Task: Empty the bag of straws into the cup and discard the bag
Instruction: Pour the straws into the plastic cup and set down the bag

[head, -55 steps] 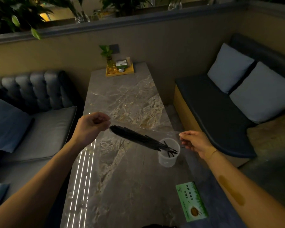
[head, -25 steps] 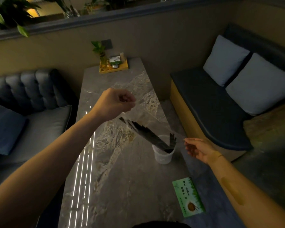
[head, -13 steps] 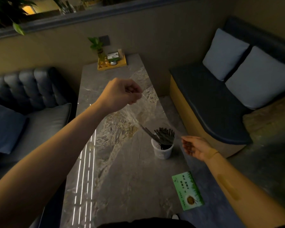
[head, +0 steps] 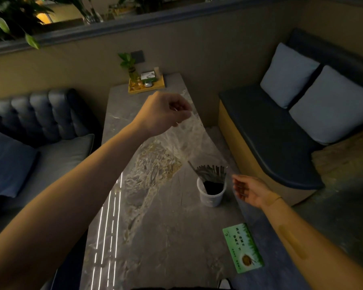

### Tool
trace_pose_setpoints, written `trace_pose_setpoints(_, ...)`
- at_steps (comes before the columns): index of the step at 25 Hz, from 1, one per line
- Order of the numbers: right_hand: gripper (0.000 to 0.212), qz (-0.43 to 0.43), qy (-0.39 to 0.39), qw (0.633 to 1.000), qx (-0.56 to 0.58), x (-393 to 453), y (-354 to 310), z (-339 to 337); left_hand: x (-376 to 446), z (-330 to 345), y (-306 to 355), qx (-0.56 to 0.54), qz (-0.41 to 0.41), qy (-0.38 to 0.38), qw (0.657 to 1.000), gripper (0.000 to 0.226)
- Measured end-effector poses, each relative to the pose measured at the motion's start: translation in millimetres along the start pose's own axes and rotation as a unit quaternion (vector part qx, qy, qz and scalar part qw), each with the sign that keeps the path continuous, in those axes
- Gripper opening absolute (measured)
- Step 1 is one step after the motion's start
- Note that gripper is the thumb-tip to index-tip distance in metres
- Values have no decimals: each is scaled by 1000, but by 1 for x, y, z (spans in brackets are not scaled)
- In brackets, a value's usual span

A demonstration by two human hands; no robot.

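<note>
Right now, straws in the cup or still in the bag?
In the cup: straws stand fanned above its rim; the bag looks empty.

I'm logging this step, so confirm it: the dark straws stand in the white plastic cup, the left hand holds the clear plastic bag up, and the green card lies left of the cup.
One detail is wrong. In the head view the green printed card lies nearer the person and to the right of the white plastic cup, not left. The rest holds: the dark straws stand in the cup, and the left hand holds the clear plastic bag up.
</note>
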State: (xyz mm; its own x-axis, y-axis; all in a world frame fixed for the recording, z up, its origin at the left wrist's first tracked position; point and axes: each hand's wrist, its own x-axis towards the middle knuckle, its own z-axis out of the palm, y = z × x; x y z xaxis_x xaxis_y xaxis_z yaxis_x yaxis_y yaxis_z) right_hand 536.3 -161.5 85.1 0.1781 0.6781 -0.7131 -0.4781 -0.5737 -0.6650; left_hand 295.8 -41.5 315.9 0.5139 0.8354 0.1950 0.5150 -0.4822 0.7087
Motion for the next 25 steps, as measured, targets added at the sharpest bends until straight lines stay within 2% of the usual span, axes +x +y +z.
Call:
trace_pose_setpoints(10, 5, -34, -44, 994, 98, -10, -2, -4, 7, -15, 15, -24, 38, 22, 999, 8)
trace_pose_setpoints(17, 5, -47, -63, 992, 101, -20, -9, 10, 5, -32, 16, -45, 76, 44, 995, 12)
trace_pose_setpoints(25, 8, -87, -89, 986, 108, -32, -30, 44, -21, -78, -22, -80, 42, 125, 988, 5)
